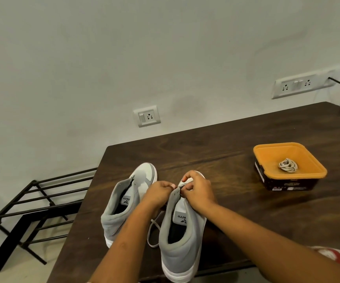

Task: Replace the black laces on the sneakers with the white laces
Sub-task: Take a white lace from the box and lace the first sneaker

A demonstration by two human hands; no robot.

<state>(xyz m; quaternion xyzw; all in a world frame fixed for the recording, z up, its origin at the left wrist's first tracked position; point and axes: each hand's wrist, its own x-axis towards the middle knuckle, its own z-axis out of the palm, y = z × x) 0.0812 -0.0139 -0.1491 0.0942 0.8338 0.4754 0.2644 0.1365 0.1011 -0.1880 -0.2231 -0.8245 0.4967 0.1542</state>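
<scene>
Lace, white, trails beside near-edge sneaker; left hand and right hand, fingers curled, pinch its eyelet flaps; uneven tug could unthread the tail

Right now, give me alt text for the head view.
The left hand and right hand pinch the eyelet edge of the nearer sneaker on a dark wooden table, a loose white lace trailing beside it. The second grey sneaker stands to its left; an orange tray farther right holds a coiled lace.
</scene>
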